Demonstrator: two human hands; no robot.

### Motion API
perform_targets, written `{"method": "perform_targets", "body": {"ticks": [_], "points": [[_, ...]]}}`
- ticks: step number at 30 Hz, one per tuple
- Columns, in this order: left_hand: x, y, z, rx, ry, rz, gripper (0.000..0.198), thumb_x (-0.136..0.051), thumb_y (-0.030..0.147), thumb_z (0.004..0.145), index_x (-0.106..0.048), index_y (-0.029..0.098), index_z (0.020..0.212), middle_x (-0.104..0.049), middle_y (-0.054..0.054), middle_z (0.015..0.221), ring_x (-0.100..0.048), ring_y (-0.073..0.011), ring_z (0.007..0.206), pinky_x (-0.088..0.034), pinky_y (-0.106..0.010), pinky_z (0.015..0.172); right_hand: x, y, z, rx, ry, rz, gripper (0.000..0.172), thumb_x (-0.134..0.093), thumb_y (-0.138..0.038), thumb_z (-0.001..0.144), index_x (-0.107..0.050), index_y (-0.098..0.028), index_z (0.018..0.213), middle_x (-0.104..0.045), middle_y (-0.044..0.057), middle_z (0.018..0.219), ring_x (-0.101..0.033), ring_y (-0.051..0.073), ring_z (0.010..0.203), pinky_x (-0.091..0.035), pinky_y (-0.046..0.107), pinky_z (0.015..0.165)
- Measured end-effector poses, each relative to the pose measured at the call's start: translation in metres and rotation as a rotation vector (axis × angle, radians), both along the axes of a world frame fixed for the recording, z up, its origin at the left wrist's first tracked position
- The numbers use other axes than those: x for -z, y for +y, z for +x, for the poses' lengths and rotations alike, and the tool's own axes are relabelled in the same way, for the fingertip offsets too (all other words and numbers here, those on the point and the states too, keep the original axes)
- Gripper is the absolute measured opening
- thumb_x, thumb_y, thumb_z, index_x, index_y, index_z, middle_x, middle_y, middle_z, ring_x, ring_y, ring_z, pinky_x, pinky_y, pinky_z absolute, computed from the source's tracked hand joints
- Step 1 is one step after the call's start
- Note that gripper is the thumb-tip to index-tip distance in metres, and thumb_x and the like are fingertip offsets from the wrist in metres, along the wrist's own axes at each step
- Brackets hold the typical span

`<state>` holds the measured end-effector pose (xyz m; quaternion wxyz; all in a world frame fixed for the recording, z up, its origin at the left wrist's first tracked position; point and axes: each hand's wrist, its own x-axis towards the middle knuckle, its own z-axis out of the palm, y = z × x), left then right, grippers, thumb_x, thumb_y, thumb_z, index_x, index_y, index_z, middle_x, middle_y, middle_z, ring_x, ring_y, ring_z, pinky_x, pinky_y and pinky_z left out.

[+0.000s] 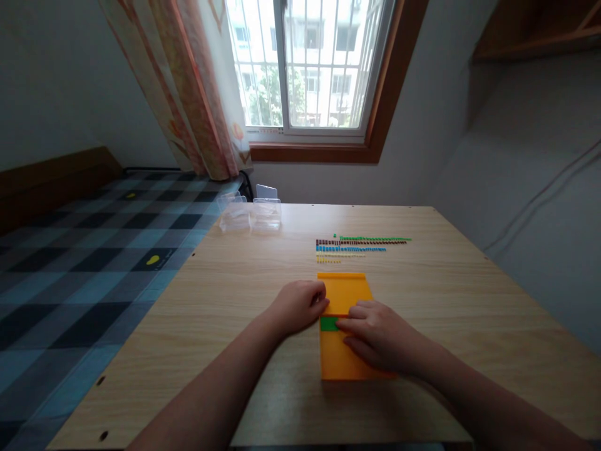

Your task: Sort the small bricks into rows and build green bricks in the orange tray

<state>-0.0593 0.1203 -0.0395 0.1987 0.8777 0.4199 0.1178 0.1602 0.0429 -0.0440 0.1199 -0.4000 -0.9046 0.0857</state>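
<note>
An orange flat board (347, 293) with a raised ridge along its far end and another across its middle lies on the table in front of me. A green patch (329, 324) shows just below the middle ridge, partly covered by my fingers. My left hand (303, 300) rests at the board's left edge with its fingers curled in; what they hold, if anything, is hidden. Over the right side of the board lies my right hand (375, 332), its fingers stretched out to the left and one fingertip at the green patch.
Beyond the board, small pieces stand in rows: green (370, 238), brown (357, 242), blue (347, 248) and yellow (328, 260). Clear plastic boxes (267, 216) with raised lids sit at the table's far left corner. A bed with checked bedding (94, 269) adjoins the left side.
</note>
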Motion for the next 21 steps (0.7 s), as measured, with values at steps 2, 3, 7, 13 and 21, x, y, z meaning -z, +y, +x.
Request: {"method": "perform_targets", "body": {"ticks": [2,3,7,13,21], "points": [[0.000,0.000,0.000,0.003,-0.003,0.000,0.016,-0.058,0.028,0.088,-0.059,0.020,0.075,-0.065,0.001,0.073,-0.054,-0.0142,0.065,-0.034,-0.027,0.059,0.001,0.000,0.001,0.002,0.018,0.003,0.016,-0.059,-0.024,0.094,-0.073,-0.021,0.102,-0.068,0.004,0.085,-0.057,0.017,0.075,-0.038,0.031,0.069],[0.000,0.000,0.000,0.004,-0.004,-0.001,0.016,-0.058,0.028,0.088,-0.059,0.020,0.075,-0.065,0.000,0.074,-0.054,-0.0142,0.065,-0.034,-0.027,0.059,0.002,0.001,0.002,0.004,0.032,0.008,0.017,-0.058,-0.024,0.095,-0.073,-0.021,0.103,-0.068,0.004,0.084,-0.056,0.017,0.074,-0.038,0.031,0.068],[-0.001,0.000,0.000,-0.001,0.009,-0.008,0.014,-0.058,0.028,0.088,-0.061,0.020,0.077,-0.065,0.000,0.074,-0.054,-0.0148,0.065,-0.034,-0.027,0.059,0.002,0.004,0.008,-0.009,0.139,0.036,0.022,-0.053,-0.023,0.099,-0.074,-0.023,0.104,-0.066,0.004,0.080,-0.056,0.016,0.073,-0.038,0.029,0.067],[-0.001,0.000,0.001,0.000,0.007,-0.011,0.015,-0.057,0.030,0.089,-0.062,0.020,0.080,-0.066,-0.001,0.075,-0.056,-0.0162,0.068,-0.035,-0.027,0.060,0.007,0.019,0.022,0.105,0.375,0.147,0.021,-0.053,-0.022,0.098,-0.074,-0.020,0.100,-0.069,0.007,0.083,-0.060,0.020,0.080,-0.046,0.034,0.075],[-0.002,0.001,-0.001,-0.071,-0.022,0.041,0.025,-0.045,0.028,0.096,-0.061,0.020,0.079,-0.069,-0.005,0.082,-0.060,-0.0174,0.074,-0.037,-0.027,0.065,-0.015,0.066,0.046,0.283,0.221,0.285,0.019,-0.060,-0.024,0.094,-0.078,-0.020,0.100,-0.072,0.009,0.092,-0.061,0.024,0.090,-0.045,0.040,0.088]]}}
